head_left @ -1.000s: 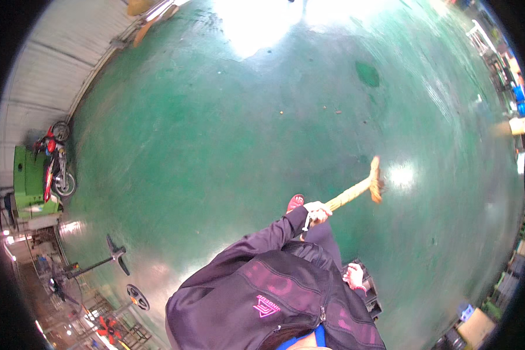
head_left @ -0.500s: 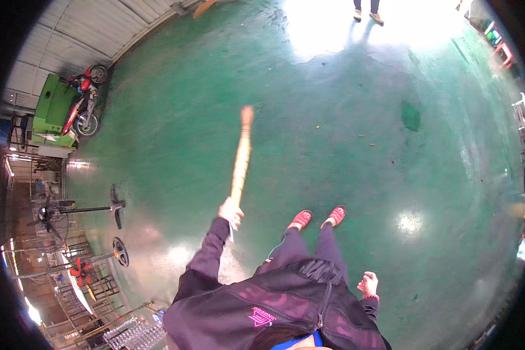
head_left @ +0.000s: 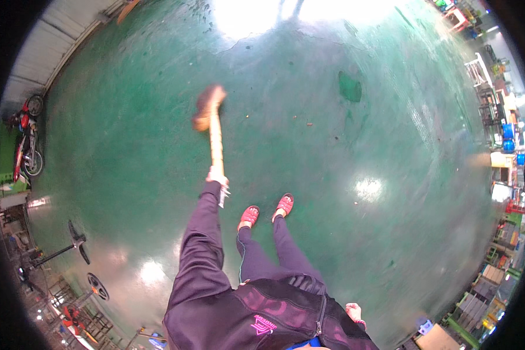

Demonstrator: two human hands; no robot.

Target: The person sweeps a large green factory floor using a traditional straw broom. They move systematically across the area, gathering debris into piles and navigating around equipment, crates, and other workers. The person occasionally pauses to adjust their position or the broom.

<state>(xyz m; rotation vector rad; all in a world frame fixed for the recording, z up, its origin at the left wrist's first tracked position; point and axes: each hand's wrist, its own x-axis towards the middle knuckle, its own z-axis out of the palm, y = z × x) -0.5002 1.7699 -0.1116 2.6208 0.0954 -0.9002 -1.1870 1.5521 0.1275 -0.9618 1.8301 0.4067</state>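
Note:
My left hand (head_left: 217,177), stretched out ahead at the left, is closed round the pale handle of a broom (head_left: 216,143). Its brown head, smeared by motion, points away from me over the green floor (head_left: 291,151). A whitish strip hangs below the left hand, by the cuff. My right hand (head_left: 354,312) is low at my right side, fingers curled in, with no object visible in it. Small brown bits (head_left: 309,124) lie on the floor to the right of the broom head.
A red motorcycle (head_left: 29,137) stands by the left wall. Fan stands (head_left: 76,242) are at the lower left. Racks, a white metal frame (head_left: 478,71) and blue containers (head_left: 508,137) line the right side. My feet in red sandals (head_left: 249,216) are on the floor.
My left arm has reached farther forward, and the broom head has swung so its broad side shows. The view has turned right, showing more of the right-hand racks. My right hand stays low.

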